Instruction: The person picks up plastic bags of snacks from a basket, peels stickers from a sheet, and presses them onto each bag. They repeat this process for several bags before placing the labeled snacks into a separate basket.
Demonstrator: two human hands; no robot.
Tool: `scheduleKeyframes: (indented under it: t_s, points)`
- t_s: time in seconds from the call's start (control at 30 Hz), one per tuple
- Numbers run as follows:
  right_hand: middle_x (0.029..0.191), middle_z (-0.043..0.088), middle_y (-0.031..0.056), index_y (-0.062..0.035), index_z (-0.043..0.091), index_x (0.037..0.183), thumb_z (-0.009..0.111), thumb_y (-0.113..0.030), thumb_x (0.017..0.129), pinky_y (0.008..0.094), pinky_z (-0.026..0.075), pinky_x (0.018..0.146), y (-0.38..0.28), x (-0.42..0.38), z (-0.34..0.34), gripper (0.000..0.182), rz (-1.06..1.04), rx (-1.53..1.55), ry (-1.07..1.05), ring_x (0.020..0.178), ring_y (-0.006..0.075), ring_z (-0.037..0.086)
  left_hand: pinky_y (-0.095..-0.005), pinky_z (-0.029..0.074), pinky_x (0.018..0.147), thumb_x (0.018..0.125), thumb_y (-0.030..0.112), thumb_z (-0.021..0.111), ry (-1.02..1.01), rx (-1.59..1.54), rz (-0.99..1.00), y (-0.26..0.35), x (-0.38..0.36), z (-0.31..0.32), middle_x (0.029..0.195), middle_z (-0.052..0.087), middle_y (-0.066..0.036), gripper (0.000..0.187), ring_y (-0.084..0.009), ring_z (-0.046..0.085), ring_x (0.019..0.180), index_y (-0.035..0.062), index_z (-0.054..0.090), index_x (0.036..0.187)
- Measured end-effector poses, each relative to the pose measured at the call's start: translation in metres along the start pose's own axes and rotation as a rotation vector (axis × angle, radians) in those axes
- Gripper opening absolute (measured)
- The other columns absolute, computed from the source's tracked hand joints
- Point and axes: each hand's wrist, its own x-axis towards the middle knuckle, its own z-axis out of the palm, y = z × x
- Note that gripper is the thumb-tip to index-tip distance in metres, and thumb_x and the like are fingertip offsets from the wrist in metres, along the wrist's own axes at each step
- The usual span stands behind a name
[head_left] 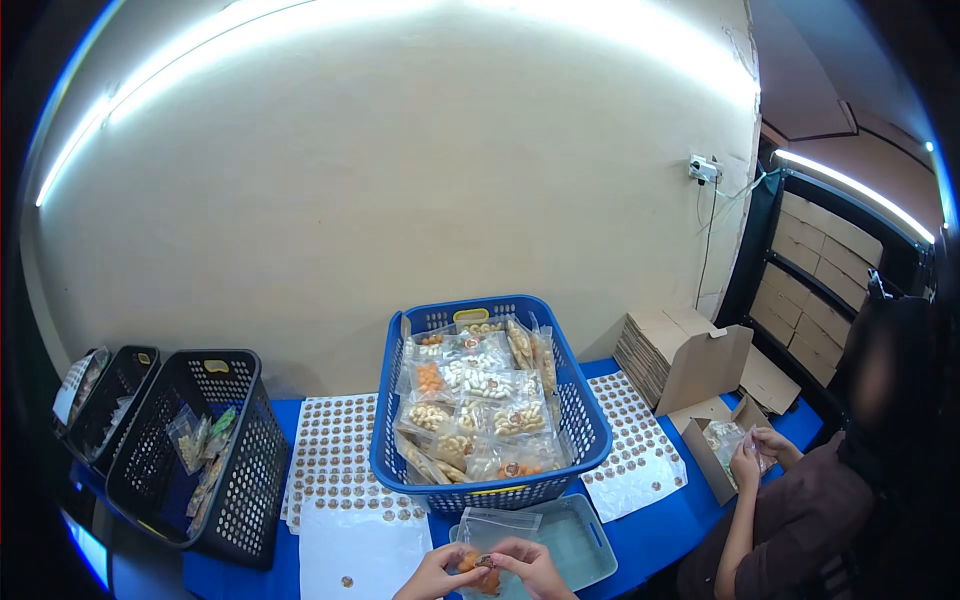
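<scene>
Over the pale tray (576,540), both hands (437,575), nearly closed, pinch a clear pouch (488,535)

You're in what looks like a food-packing workshop: at the blue table's (650,532) back edge, a blue perforated plastic basket (592,430) holds clear plastic bags of snacks (490,385), white sheets of round brown stickers (340,450) flank it, and flat-folded brown cardboard boxes (640,362) stand near the back right corner.

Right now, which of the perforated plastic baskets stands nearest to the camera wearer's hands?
The blue perforated plastic basket, just beyond the left hand and right hand. Its colour sets it apart: the black perforated plastic baskets stand farther off, at the left.
</scene>
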Motion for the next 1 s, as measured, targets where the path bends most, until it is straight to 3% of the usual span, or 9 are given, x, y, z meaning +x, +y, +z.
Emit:
scheduleKeyframes:
  t_s: [0.3, 0.43, 0.47, 0.57, 0.67, 0.77, 0.87, 0.93, 1.0]
  points:
    - [0.086, 0.059, 0.004, -0.001, 0.057, 0.089, 0.058, -0.01, 0.077, 0.0221, 0.04, 0.073, -0.007, -0.003, -0.002, 0.015, -0.037, 0.047, 0.048, 0.081, 0.0095, 0.053, -0.0237, 0.042, 0.071, 0.07, 0.014, 0.066, 0.014, -0.027, 0.112, -0.008, 0.007, 0.007, 0.083, 0.056, -0.003, 0.026, -0.0092, 0.053, 0.079, 0.0021, 0.055, 0.09]
    - [0.085, 0.058, 0.0036, -0.0013, 0.055, 0.091, 0.058, -0.012, 0.077, 0.0214, 0.041, 0.071, -0.015, -0.012, 0.008, 0.018, -0.062, 0.036, 0.098, 0.08, 0.0089, 0.053, -0.0237, 0.043, 0.07, 0.072, 0.013, 0.064, 0.008, 0.058, 0.046, -0.004, 0.009, 0.02, 0.086, 0.057, -0.004, 0.026, -0.0102, 0.054, 0.079, 0.0007, 0.053, 0.091]
    - [0.083, 0.058, 0.0032, -0.0013, 0.054, 0.092, 0.058, -0.013, 0.078, 0.021, 0.042, 0.068, 0.003, -0.009, 0.001, 0.02, -0.039, -0.015, 0.167, 0.077, 0.0086, 0.053, -0.0238, 0.043, 0.069, 0.072, 0.013, 0.063, -0.003, 0.11, 0.039, 0.0, 0.007, 0.022, 0.086, 0.056, -0.005, 0.026, -0.0106, 0.054, 0.079, 0.0004, 0.052, 0.092]
    - [0.067, 0.058, 0.0054, -0.0001, 0.057, 0.079, 0.057, -0.011, 0.078, 0.0233, 0.043, 0.051, -0.009, -0.013, 0.019, 0.011, -0.252, 0.032, 0.253, 0.055, 0.0099, 0.053, -0.0216, 0.043, 0.062, 0.075, 0.011, 0.061, -0.007, 0.064, 0.115, -0.036, 0.01, 0.027, 0.083, 0.053, -0.004, 0.022, -0.0097, 0.051, 0.073, 0.0014, 0.05, 0.091]
    - [0.066, 0.058, 0.0049, -0.0001, 0.056, 0.078, 0.057, -0.012, 0.079, 0.0236, 0.042, 0.05, 0.008, -0.01, 0.014, 0.012, -0.24, -0.068, 0.318, 0.055, 0.0098, 0.052, -0.0214, 0.044, 0.061, 0.075, 0.011, 0.06, 0.058, 0.017, 0.176, -0.052, 0.011, 0.03, 0.083, 0.055, -0.005, 0.021, -0.0101, 0.053, 0.073, 0.0009, 0.05, 0.091]
    - [0.064, 0.057, 0.004, -0.0007, 0.056, 0.078, 0.056, -0.012, 0.079, 0.0225, 0.041, 0.05, 0.001, -0.01, 0.017, 0.012, -0.188, -0.164, 0.28, 0.056, 0.0086, 0.051, -0.0216, 0.045, 0.061, 0.077, 0.012, 0.059, 0.072, -0.031, 0.044, -0.069, 0.012, 0.024, 0.081, 0.055, -0.005, 0.02, -0.0101, 0.054, 0.071, 0.0003, 0.05, 0.091]
    - [0.061, 0.055, 0.0025, -0.0015, 0.056, 0.078, 0.056, -0.013, 0.079, 0.0212, 0.04, 0.049, -0.023, -0.014, 0.033, 0.012, -0.096, 0.078, 0.142, 0.055, 0.0072, 0.05, -0.0217, 0.045, 0.06, 0.079, 0.011, 0.056, 0.125, -0.192, 0.105, -0.046, 0.005, 0.023, 0.08, 0.056, -0.005, 0.019, -0.0106, 0.054, 0.071, 0.0005, 0.05, 0.092]
    - [0.077, 0.057, 0.0031, -0.0018, 0.054, 0.089, 0.057, -0.014, 0.079, 0.0208, 0.041, 0.061, -0.007, -0.01, 0.023, 0.016, -0.045, 0.015, 0.103, 0.069, 0.0077, 0.052, -0.0213, 0.046, 0.06, 0.081, 0.015, 0.053, 0.212, -0.213, 0.178, -0.043, 0.001, 0.023, 0.084, 0.056, -0.005, 0.018, -0.0104, 0.054, 0.071, 0.0018, 0.05, 0.094]
    - [0.086, 0.057, 0.0039, -0.0019, 0.052, 0.095, 0.059, -0.015, 0.077, 0.0212, 0.041, 0.067, 0.01, -0.007, 0.014, 0.023, 0.03, -0.02, 0.095, 0.077, 0.0085, 0.052, -0.0229, 0.045, 0.066, 0.077, 0.013, 0.058, 0.206, -0.297, 0.101, -0.032, -0.001, 0.018, 0.087, 0.056, -0.005, 0.023, -0.0111, 0.054, 0.077, 0.0006, 0.05, 0.096]
